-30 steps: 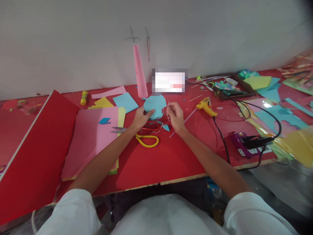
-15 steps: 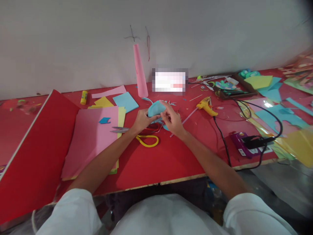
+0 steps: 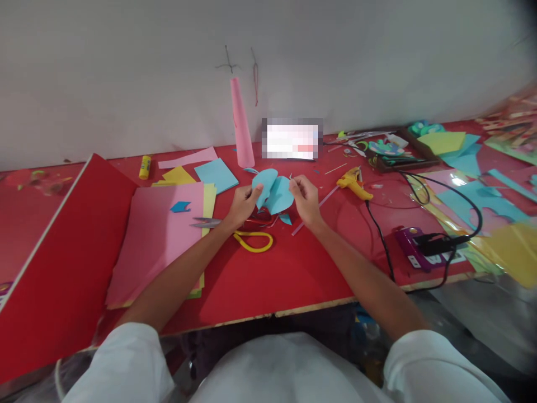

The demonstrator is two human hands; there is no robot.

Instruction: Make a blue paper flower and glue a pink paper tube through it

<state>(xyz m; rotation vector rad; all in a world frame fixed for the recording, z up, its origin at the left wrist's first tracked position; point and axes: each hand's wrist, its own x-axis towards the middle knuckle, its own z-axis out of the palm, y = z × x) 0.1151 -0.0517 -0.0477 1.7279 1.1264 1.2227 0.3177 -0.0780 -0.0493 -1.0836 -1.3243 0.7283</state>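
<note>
A light blue paper heart [image 3: 280, 193] with a crease down its middle is held up over the table in the head view. My left hand [image 3: 244, 205] pinches its left lobe, thumb on top. At the right lobe, my right hand [image 3: 305, 197] has its fingers closed on the edge. Just below my left hand lie scissors with a yellow handle [image 3: 255, 242], blades pointing left. A red handle and small blue paper scraps [image 3: 286, 219] show under the heart, partly hidden by it.
Left are stacked coloured sheets [image 3: 161, 240], a red folder [image 3: 62, 263] and a glue stick [image 3: 145, 167]. A pink paper cone [image 3: 242, 126] stands near the wall. A yellow glue gun [image 3: 354, 183], corded to a purple power strip [image 3: 413, 252], and a dark tray [image 3: 406, 163] lie right.
The blue paper, folded half a second ago, is now opened out into a heart. My right hand has moved slightly right and my left hand still grips its side.
</note>
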